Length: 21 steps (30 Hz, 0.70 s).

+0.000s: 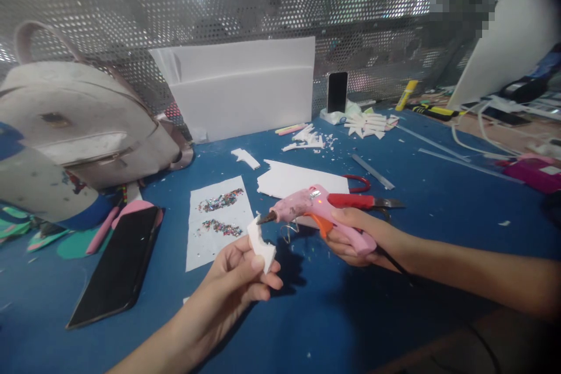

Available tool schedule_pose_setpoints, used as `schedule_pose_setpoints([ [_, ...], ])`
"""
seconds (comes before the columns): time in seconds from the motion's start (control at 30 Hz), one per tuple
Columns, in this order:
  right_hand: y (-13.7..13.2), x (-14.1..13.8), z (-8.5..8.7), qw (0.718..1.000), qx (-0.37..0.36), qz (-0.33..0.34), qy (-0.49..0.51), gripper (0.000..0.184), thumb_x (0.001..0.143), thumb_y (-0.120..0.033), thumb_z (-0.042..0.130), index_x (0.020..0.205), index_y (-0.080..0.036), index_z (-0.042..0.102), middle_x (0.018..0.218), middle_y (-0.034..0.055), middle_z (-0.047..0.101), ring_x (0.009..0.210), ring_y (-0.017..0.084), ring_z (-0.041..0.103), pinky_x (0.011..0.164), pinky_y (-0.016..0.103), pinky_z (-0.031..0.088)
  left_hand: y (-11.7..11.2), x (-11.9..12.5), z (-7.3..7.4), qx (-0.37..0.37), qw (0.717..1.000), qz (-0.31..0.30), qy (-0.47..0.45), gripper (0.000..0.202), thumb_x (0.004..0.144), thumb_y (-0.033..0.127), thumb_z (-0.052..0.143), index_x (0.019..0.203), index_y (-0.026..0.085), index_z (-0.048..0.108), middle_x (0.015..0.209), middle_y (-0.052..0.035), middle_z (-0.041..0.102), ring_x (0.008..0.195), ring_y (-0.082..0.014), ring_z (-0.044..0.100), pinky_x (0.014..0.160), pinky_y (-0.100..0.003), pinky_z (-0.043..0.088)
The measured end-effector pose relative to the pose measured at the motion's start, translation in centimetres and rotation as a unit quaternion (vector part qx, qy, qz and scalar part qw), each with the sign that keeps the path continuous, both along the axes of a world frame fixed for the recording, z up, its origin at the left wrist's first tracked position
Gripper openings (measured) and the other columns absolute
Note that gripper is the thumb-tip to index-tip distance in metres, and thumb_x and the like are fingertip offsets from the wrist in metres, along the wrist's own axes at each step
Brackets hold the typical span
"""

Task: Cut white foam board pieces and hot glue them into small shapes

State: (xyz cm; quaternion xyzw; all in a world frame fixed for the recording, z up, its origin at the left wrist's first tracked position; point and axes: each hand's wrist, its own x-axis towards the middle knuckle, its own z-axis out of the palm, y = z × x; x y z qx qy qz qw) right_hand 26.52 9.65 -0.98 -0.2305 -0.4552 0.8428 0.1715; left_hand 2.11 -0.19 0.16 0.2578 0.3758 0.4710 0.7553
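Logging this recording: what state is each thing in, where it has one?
White piece: notched, pinched in left hand
Glue gun: held in right hand, nozzle toward white piece
Near phone: lying, screen dark
Far phone: upright, screen dark
Glitter: in two piles on paper
Backpack: upright
Rear white board: standing

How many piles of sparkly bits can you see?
2, both on the white paper: a far pile and a near pile. The left hand covers the paper's near right corner, so more could hide there.

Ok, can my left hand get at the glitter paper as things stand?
Probably yes: the glitter paper lies just beyond your left hand, with nothing apparent between, though that hand holds a white piece.
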Motion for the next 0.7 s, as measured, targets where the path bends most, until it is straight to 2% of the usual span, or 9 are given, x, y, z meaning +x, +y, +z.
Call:
schedule_pose_setpoints([
  [0.27,0.2,0.2,-1.8,1.000,0.012,0.009,0.007,0.053,0.097,-0.049,0.041,0.058,-0.014,0.048,0.048,-0.0051,0.039,0.034,0.003,0.029,0.034,0.018,0.018,-0.1,-0.4,-0.6,0.003,1.000,0.011,-0.005,0.020,0.077,0.022,0.079,0.091,0.012,0.067,0.077,-0.0032,0.070,0.063,-0.0074,0.068,0.053,-0.008,0.052],
  [0.43,0.0,0.3,-1.6,1.000,0.014,-0.006,0.001,0.052,0.099,-0.048,0.040,0.059,-0.014,0.046,0.047,-0.0068,0.035,0.034,0.003,0.024,0.034,0.017,0.016,-0.1,-0.3,-0.5,0.010,1.000,0.012,-0.013,0.018,0.077,0.021,0.079,0.090,0.013,0.068,0.076,-0.0025,0.070,0.063,-0.0076,0.069,0.052,-0.008,0.052],
  [0.7,0.1,0.1,-1.7,1.000,0.016,0.008,-0.005,0.054,0.099,-0.047,0.038,0.058,-0.013,0.048,0.048,-0.0049,0.038,0.036,0.003,0.029,0.034,0.018,0.016,-0.1,-0.3,-0.4,0.009,1.000,0.012,-0.017,0.019,0.076,0.022,0.080,0.090,0.013,0.069,0.076,-0.0019,0.071,0.063,-0.0073,0.069,0.053,-0.008,0.053],
])
